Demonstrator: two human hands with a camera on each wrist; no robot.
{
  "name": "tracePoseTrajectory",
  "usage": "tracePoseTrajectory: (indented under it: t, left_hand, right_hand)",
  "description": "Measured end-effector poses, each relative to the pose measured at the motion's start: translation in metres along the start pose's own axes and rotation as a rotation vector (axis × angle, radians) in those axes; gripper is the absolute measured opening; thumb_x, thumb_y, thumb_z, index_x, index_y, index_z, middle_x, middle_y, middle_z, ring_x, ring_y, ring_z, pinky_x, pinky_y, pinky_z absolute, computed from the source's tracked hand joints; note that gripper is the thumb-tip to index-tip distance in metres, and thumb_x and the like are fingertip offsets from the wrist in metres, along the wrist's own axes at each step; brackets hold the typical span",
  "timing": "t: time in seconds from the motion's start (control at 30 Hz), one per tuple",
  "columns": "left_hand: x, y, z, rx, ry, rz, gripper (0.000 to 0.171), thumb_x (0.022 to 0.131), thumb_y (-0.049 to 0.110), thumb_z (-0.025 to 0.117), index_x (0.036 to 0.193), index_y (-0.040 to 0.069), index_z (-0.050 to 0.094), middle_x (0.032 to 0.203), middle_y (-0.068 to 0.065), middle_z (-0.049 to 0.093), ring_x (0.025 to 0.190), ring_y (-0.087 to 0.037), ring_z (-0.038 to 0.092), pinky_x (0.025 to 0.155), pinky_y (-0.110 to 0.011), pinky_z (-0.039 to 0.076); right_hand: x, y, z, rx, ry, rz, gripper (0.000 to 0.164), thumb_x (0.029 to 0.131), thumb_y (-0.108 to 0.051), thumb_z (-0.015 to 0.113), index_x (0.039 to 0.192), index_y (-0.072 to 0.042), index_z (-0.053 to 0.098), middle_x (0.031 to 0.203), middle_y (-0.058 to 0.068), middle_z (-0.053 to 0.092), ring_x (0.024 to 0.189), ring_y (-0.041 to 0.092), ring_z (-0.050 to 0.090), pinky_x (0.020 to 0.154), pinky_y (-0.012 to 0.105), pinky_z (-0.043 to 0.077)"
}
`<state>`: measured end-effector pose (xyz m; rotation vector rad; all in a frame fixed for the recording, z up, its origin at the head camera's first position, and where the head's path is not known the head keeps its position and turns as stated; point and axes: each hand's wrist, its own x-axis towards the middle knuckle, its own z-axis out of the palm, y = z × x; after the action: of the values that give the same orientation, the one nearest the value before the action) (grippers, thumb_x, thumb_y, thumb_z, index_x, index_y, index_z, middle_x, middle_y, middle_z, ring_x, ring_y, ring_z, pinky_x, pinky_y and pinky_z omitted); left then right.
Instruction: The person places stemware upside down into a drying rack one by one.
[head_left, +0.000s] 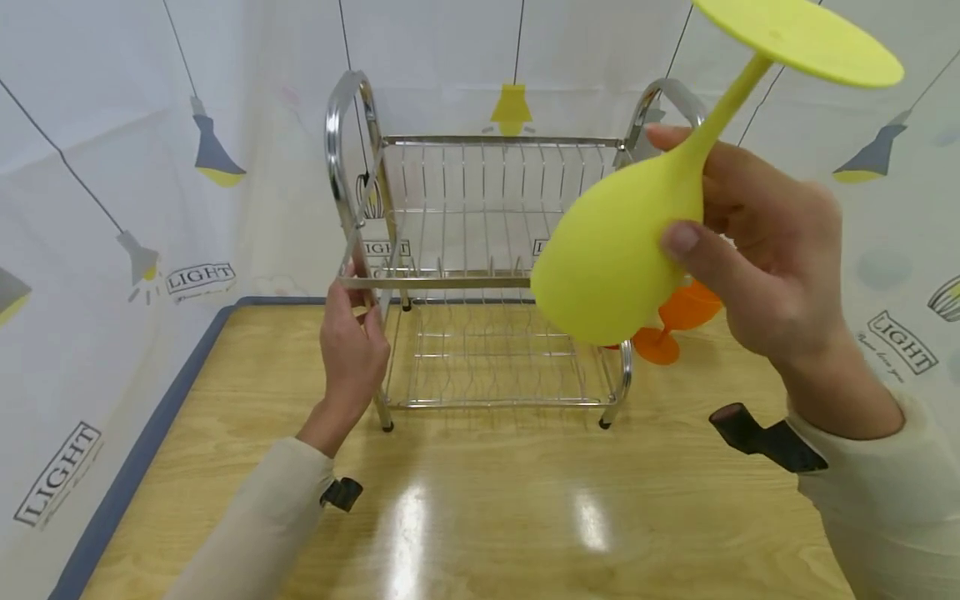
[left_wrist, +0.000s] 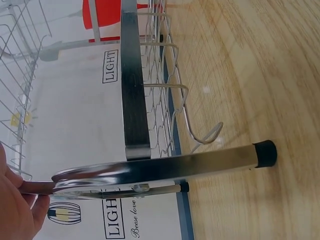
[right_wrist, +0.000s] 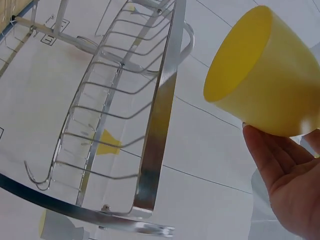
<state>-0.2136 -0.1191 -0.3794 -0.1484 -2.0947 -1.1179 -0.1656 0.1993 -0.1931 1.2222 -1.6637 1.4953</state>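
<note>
Right hand (head_left: 780,267): you pinch the yellow wine glass (head_left: 618,246) by its bowl, thumb against fingers.
Yellow glass: midair, tilted, foot up, mouth down-left, over the view of the rack's (head_left: 450,283) right edge.
Left hand (head_left: 354,346): you pinch the rack's left edge, near the upper front corner.
Rack: on the table (head_left: 487,467), toward its far edge.
Orange glass (head_left: 688,308): beside the rack's right edge.
</note>
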Motion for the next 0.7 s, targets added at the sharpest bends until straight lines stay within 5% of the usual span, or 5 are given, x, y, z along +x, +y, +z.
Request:
tracePoseTrajectory:
  t: [0.23, 0.4, 0.7]
  left_hand:
    - [-0.002, -0.001, 0.001, 0.011, 0.005, 0.012, 0.049, 0.091, -0.007, 0.051, 0.138, -0.007, 0.039, 0.106, -0.023, 0.058, 0.093, -0.034, 0.058, 0.07, -0.041, 0.049]
    - [-0.002, 0.0, 0.0, 0.014, 0.002, 0.016, 0.048, 0.092, -0.007, 0.051, 0.138, -0.007, 0.038, 0.106, -0.024, 0.057, 0.092, -0.034, 0.058, 0.07, -0.041, 0.049]
    - [-0.001, 0.0, 0.001, 0.012, -0.006, 0.002, 0.048, 0.091, -0.008, 0.051, 0.138, -0.007, 0.039, 0.107, -0.025, 0.057, 0.094, -0.035, 0.059, 0.073, -0.044, 0.051]
  right_hand:
    - [0.013, -0.001, -0.004, -0.027, 0.02, 0.082, 0.041, 0.085, -0.003, 0.06, 0.124, 0.011, 0.059, 0.095, 0.021, 0.071, 0.083, 0.022, 0.071, 0.073, 0.022, 0.057]
    - [0.02, 0.003, -0.008, -0.174, 0.026, 0.118, 0.04, 0.088, -0.004, 0.057, 0.127, 0.002, 0.061, 0.105, 0.013, 0.072, 0.092, 0.017, 0.071, 0.079, 0.019, 0.056]
    - [0.023, 0.023, -0.01, -0.614, 0.002, 0.266, 0.042, 0.091, -0.017, 0.066, 0.133, -0.016, 0.06, 0.124, 0.006, 0.067, 0.11, 0.009, 0.065, 0.085, 0.017, 0.053]
